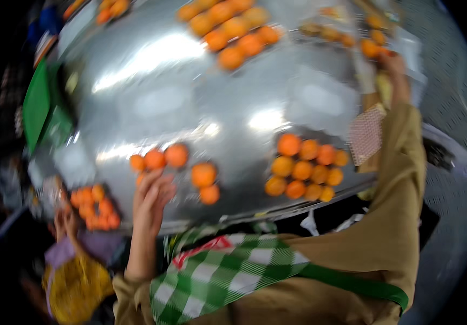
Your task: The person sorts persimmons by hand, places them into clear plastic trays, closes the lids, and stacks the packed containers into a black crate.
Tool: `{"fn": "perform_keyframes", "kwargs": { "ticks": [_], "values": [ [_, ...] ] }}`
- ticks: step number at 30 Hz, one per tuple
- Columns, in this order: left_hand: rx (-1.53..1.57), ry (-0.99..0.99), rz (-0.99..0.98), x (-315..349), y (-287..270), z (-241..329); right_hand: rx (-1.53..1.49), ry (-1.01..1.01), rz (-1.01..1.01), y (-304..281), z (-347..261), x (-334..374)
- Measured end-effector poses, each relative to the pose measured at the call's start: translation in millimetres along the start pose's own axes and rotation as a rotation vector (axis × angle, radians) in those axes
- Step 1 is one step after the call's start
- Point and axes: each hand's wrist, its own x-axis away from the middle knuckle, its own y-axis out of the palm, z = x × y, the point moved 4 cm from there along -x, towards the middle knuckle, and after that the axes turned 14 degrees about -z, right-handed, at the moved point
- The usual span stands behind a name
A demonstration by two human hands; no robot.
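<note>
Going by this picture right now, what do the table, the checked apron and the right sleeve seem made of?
Table: probably metal, smooth and shiny; lights glare off it in bright streaks.
Checked apron: likely cloth, matt, draping softly.
Right sleeve: cloth too, dull and creased; blur hides which fibre.

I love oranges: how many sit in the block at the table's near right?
12 oranges: four each in the far, middle and near rows; none seems hidden, though it's blurry.
</note>
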Motion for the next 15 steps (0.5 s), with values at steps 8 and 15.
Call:
{"fn": "perform_keyframes", "kwargs": {
  "ticks": [8,15],
  "values": [
    [-0.061,0.187,0.228,61.4,-53.8,-11.3,0.052,-0.109,0.416,-12.5,-70.7,50.6],
    [-0.112,0.196,0.174,68.2,-45.3,-40.7,-0.879,-0.744,-0.210,39.3,-241.4,362.8]
  ]
}}
